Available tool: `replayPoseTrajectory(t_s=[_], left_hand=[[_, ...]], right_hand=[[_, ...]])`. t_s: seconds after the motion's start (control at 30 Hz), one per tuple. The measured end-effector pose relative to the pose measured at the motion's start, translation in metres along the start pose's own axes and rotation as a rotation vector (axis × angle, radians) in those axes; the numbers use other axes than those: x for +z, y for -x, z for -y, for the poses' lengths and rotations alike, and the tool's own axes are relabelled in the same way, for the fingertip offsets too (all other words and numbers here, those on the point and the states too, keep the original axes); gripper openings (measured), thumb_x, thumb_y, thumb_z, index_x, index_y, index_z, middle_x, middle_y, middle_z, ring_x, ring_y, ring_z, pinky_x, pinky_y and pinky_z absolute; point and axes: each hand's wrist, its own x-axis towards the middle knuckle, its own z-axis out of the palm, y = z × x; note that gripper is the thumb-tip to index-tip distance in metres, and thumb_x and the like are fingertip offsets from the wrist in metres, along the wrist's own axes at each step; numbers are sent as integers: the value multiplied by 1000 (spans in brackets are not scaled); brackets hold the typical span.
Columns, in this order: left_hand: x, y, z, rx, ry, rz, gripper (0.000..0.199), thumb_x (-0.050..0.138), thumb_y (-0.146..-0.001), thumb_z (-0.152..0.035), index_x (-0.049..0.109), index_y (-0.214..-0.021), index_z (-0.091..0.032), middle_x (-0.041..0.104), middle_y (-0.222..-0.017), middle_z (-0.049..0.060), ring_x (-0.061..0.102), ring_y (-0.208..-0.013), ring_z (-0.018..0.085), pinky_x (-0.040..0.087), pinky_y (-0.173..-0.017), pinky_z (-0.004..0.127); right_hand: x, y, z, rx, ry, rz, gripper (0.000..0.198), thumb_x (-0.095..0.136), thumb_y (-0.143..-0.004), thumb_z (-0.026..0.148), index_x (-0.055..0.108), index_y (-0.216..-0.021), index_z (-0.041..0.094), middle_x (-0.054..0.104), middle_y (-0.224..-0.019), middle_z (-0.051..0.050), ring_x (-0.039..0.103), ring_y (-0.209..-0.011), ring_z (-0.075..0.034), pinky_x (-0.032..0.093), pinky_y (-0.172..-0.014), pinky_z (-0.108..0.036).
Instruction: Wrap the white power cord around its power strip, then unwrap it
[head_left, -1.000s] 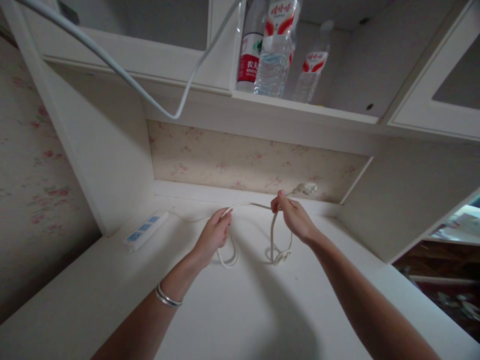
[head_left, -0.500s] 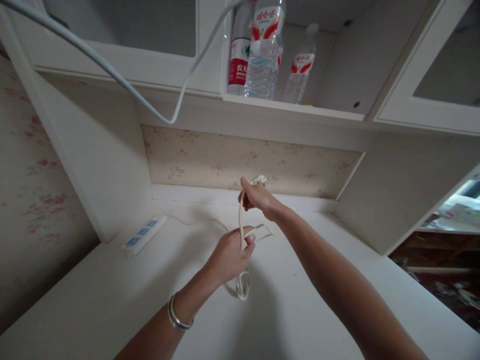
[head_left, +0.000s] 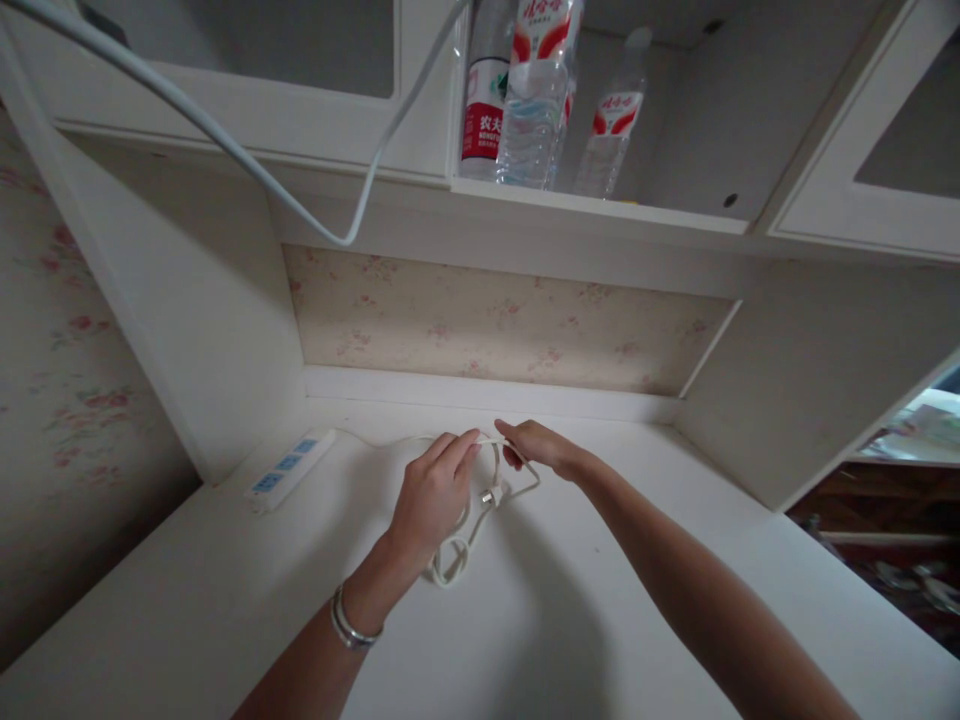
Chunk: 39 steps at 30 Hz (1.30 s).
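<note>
A white power strip (head_left: 289, 470) with blue socket faces lies at the left of the white tabletop, and its thin cord runs right toward my hands. My left hand (head_left: 435, 488), with silver bangles on the wrist, pinches that power cord (head_left: 450, 578). Just to its right, my right hand (head_left: 536, 445) is closed on another stretch of the same cord. Between and below the hands the cord hangs in loops. Its plug (head_left: 493, 494), with metal prongs showing, dangles beneath the stretch between them.
Plastic water bottles (head_left: 536, 110) stand in an open cupboard compartment above. A pale thick cable (head_left: 247, 165) droops across the upper left, in front of the cupboard. Side panels (head_left: 810, 370) and a floral-papered back wall (head_left: 480, 320) enclose the tabletop (head_left: 420, 650).
My right hand has come down from near the back wall, and the plug has dropped to hang below. My left hand has shifted slightly left and up along the cord.
</note>
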Motion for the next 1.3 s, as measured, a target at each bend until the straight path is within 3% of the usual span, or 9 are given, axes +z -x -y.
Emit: replayPoseTrajectory(t_s=[0.13,0.4,0.53,0.63,0.73,0.83,1.07,1.2,1.3], left_hand=[[-1,0,2,-63,72,-54,24,45,-91,-24,62,-108,-21,67,-96,4,61,-91,15,46,-85,26],[6,-3,-12,-225,303,63,26,45,-90,-32,66,-101,-21,69,-95,4,62,-86,15,47,-79,25],[5,-4,-2,-254,330,81,28,44,-89,-35,65,-99,-20,69,-95,4,61,-86,15,45,-78,24],[-3,-5,13,-284,190,162,32,42,-89,-42,65,-93,-20,68,-80,1,59,-72,14,42,-67,23],[-14,-9,31,-233,-48,328,43,38,-88,-50,63,-69,-21,62,-63,0,53,-60,14,34,-59,24],[-32,-14,62,-214,-290,368,52,40,-83,-58,55,-51,-20,58,-58,2,51,-58,15,28,-57,24],[-77,-17,136,-502,-518,289,55,38,-78,-66,54,-51,-21,56,-58,2,49,-59,17,24,-56,24],[-66,-22,135,-579,-301,313,55,41,-77,-66,44,-48,-19,45,-50,0,44,-54,15,25,-53,24],[-58,-27,127,-791,186,330,49,46,-76,-64,43,-55,-19,38,-49,-4,35,-44,10,21,-45,22]], right_hand=[[12,32,-8,-153,0,-366,42,38,-87,50,60,-74,17,63,-76,-5,56,-72,-16,40,-67,-27],[48,45,-18,-416,-73,-237,39,51,-85,45,55,-117,23,57,-120,-9,53,-107,-21,39,-91,-34],[35,39,-3,-396,-223,-27,42,45,-86,54,63,-94,18,61,-81,-4,56,-75,-16,44,-69,-27],[24,44,-3,-226,-413,289,49,45,-83,61,62,-92,16,39,-56,6,34,-47,-8,31,-46,-20],[12,50,-17,-100,-393,384,53,47,-79,66,61,-85,16,30,-53,9,21,-44,-6,19,-40,-19],[-15,58,-51,-31,-249,297,54,50,-75,68,59,-72,15,27,-50,9,17,-43,-6,13,-40,-21],[-106,93,-173,241,-75,-228,55,52,-70,70,56,-65,16,41,-56,3,25,-43,-6,13,-41,-24],[-119,101,-181,241,-157,-292,51,54,-71,65,60,-84,17,38,-55,4,26,-41,-7,15,-40,-24],[-119,105,-157,139,-305,-201,50,57,-73,58,55,-107,21,45,-58,3,36,-42,-10,24,-40,-25]])
